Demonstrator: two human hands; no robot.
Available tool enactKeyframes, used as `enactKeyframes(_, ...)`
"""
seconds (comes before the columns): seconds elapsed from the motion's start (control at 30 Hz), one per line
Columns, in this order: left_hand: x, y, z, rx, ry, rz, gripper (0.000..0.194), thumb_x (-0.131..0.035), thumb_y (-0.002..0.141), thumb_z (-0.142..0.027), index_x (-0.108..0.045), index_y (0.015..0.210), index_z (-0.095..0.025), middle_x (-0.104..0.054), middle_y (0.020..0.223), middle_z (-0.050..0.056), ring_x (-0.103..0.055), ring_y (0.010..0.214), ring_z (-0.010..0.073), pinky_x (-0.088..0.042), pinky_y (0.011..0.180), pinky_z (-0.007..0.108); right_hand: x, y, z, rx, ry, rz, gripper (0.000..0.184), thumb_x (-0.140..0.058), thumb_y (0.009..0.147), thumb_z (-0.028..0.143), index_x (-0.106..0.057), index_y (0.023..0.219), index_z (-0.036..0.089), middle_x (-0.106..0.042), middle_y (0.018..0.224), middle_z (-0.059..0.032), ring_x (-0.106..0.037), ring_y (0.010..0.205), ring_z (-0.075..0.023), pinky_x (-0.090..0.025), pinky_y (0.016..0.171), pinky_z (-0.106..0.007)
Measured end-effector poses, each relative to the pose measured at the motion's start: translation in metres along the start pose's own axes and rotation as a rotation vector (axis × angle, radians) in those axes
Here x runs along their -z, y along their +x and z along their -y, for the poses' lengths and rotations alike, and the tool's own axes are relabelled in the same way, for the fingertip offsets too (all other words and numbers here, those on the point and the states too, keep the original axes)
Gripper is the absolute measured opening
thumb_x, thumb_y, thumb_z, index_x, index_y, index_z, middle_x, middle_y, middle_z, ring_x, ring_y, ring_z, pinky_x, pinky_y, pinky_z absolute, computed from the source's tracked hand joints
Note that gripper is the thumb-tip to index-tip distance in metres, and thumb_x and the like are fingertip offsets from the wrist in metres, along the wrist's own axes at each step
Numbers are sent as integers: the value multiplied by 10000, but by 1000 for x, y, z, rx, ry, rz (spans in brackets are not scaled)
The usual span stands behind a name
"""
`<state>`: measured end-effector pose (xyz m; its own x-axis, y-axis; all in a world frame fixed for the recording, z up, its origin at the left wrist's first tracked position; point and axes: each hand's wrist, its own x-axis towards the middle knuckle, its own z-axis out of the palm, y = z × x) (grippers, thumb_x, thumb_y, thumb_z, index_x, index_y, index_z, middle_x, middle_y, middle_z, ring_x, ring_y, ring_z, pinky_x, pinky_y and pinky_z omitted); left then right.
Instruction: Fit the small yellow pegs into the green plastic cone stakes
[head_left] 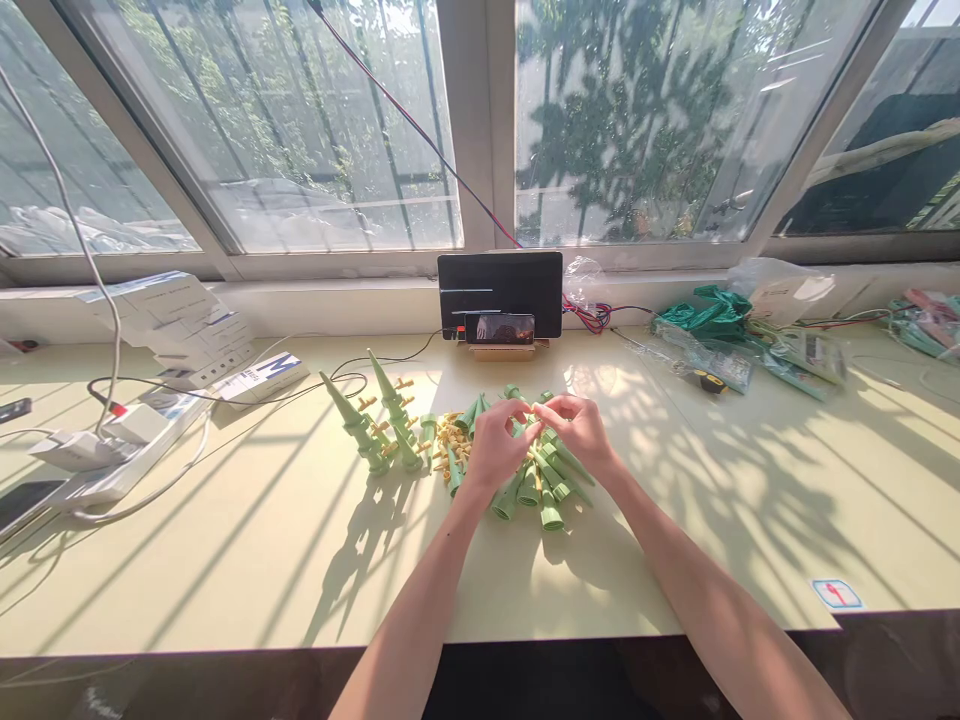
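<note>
My left hand (pixel 500 440) and my right hand (pixel 577 428) meet at the fingertips above a heap of parts. Both are closed in a pinch, with what looks like a small yellow piece (pixel 535 417) between them, mostly hidden by the fingers. Beneath and in front of them lie several hollow green plastic spikes (pixel 551 515), some with open round ends facing me. Left of my left hand is a pile of small yellow valve-like pieces (pixel 452 437). Further left, two groups of green spikes (pixel 349 415) stand upright with yellow pieces sticking out sideways.
A phone (pixel 500 328) leans before a dark tablet (pixel 499 275) by the window. White boxes (pixel 259 380), a power strip (pixel 161 430) and cables occupy the left. Plastic bags (pixel 705 315) and a black-and-yellow tool (pixel 705 381) lie at the right back. A sticker (pixel 838 594) marks the front edge.
</note>
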<state>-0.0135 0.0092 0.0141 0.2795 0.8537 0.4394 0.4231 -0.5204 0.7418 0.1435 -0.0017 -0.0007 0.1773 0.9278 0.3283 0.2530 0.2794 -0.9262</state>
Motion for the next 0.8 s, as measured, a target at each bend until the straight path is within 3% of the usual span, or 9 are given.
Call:
enactKeyframes(0.13,0,0,1,-16,3,-2,55,-655,859,-249,-688,878,-209,-648,777,-5,-393,560,104,-377,562,242,0,0,0,4,-7,-3,327,-711,781,492,-709,654,190,-704,661,-49,-624,616,-178,-467,589,-278)
enactKeyframes(0.37,-1,1,3,-9,7,-22,141,-576,903,-271,-695,868,-204,-675,821,14,-456,568,113,-399,590,257,0,0,-1,6,-25,20,386,-685,809,541,-713,676,180,-705,682,-51,-619,619,-171,-470,589,-275)
enactKeyframes(0.5,-1,1,3,4,4,-52,163,-563,903,-265,-687,821,-198,-673,794,13,-474,569,115,-402,608,261,-1,0,-3,0,20,23,353,-694,817,517,-736,758,171,-733,749,-62,-652,672,-180,-501,625,-277)
enactKeyframes(0.67,0,1,2,25,2,-59,175,-556,899,-279,-689,815,-204,-682,774,11,-481,567,123,-401,598,264,-5,-1,-5,7,122,70,353,-689,820,501,-747,938,173,-728,780,-55,-606,594,-150,-489,531,-262)
enactKeyframes(0.8,1,2,2,41,13,-63,202,-554,904,-312,-689,797,-207,-688,756,8,-478,563,129,-406,597,272,-7,-1,-5,5,170,92,332,-698,806,487,-735,904,172,-724,788,-62,-603,589,-149,-511,526,-267)
